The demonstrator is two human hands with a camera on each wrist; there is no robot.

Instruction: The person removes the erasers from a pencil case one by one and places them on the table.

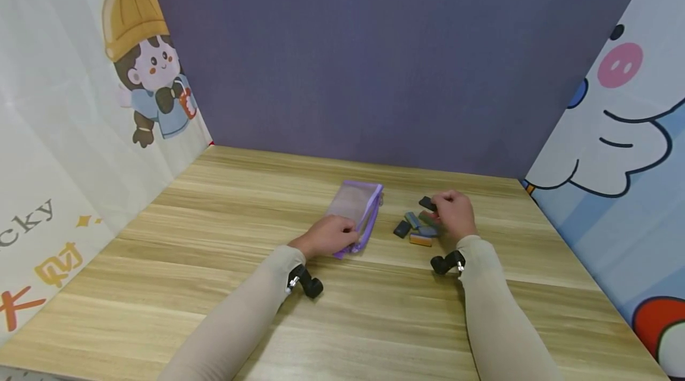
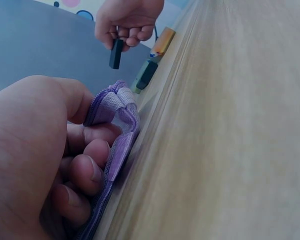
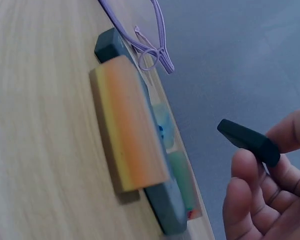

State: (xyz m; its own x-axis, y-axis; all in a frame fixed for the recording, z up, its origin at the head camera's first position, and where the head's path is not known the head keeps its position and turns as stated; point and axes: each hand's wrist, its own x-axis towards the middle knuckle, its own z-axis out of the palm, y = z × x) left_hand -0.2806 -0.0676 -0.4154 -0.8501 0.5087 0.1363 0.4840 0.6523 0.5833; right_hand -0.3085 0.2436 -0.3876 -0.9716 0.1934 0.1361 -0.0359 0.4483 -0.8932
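Note:
A purple-edged mesh zip pouch (image 1: 353, 200) lies flat on the table. My left hand (image 1: 329, 235) pinches its near edge, and the left wrist view shows thumb and fingers around the purple trim (image 2: 121, 152). Held between the thumb and fingers of my right hand (image 1: 455, 213) is a small black eraser-like block (image 3: 247, 141), raised above the table. Below it sits a loose cluster of similar blocks: an orange and yellow one (image 3: 125, 125), a dark one (image 1: 402, 229), a bluish one (image 1: 412, 220) and a grey-blue one (image 1: 428, 231).
The wooden table (image 1: 214, 238) ends at a dark grey panel (image 1: 374, 60) at the back. Printed cartoon sheets stand along the left (image 1: 53, 101) and right (image 1: 642, 149) sides. The blocks lie just right of the pouch.

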